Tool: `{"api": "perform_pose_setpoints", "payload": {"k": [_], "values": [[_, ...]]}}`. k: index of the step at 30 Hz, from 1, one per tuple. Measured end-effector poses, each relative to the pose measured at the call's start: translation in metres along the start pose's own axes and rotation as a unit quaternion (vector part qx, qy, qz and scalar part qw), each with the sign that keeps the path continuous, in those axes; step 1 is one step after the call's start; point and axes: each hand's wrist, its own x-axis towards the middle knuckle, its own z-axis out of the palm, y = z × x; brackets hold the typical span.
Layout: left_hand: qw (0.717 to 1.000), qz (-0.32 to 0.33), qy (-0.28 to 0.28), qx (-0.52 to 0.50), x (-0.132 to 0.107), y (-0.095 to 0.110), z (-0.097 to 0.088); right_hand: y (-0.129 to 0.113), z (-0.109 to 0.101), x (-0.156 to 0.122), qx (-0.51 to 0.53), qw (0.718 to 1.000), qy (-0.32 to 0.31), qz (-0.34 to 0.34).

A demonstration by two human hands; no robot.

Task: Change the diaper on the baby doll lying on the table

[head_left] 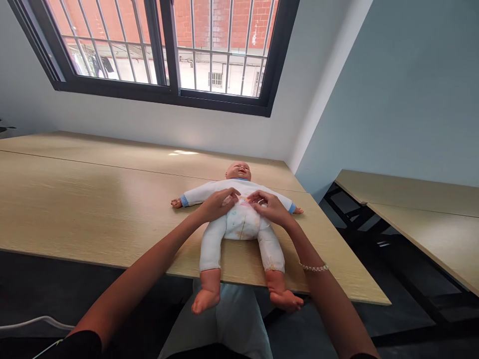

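A baby doll [239, 184] lies on its back on the wooden table, head away from me, arms spread, feet hanging past the near edge. It has a white long-sleeved top with blue cuffs, white cloth legs and a white diaper [241, 225] with a printed front. At the left of the diaper's waist, my left hand [219, 204] has its fingers bent and closed on the upper edge. My right hand [272, 208] grips the opposite side of the waist the same way, fingertips curled inward. The hands are a short gap apart, and the material between their fingers is partly hidden.
The table [93, 209] runs far to the left, its near edge just in front of my lap. Behind it, a wall holds a barred window [172, 92]. Another table [422, 209] with a black metal frame stands at the right, across a gap.
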Motion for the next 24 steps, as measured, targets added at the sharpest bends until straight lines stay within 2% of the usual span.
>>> {"api": "perform_pose_setpoints", "payload": {"k": [3, 6, 9, 15, 20, 24], "values": [[0.999, 0.038, 0.028, 0.024, -0.003, -0.006, -0.001, 0.004, 0.003, 0.002, -0.053, 0.996, 0.074, -0.022], [0.998, 0.048, 0.021, 0.046, -0.003, -0.009, -0.001, 0.010, 0.007, 0.005, -0.116, 0.988, 0.102, -0.033], [0.998, 0.032, 0.006, 0.048, -0.002, -0.007, -0.002, 0.012, 0.009, 0.006, -0.140, 0.984, 0.104, -0.041], [0.999, -0.007, -0.022, 0.027, -0.004, 0.001, -0.001, 0.014, 0.010, 0.003, -0.125, 0.985, 0.090, -0.083], [0.996, -0.067, -0.030, 0.057, -0.004, 0.001, 0.001, 0.014, 0.010, 0.004, -0.116, 0.986, 0.096, -0.068], [0.995, -0.073, -0.033, 0.055, -0.004, 0.002, 0.000, 0.015, 0.011, 0.004, -0.111, 0.988, 0.097, -0.056]]}}
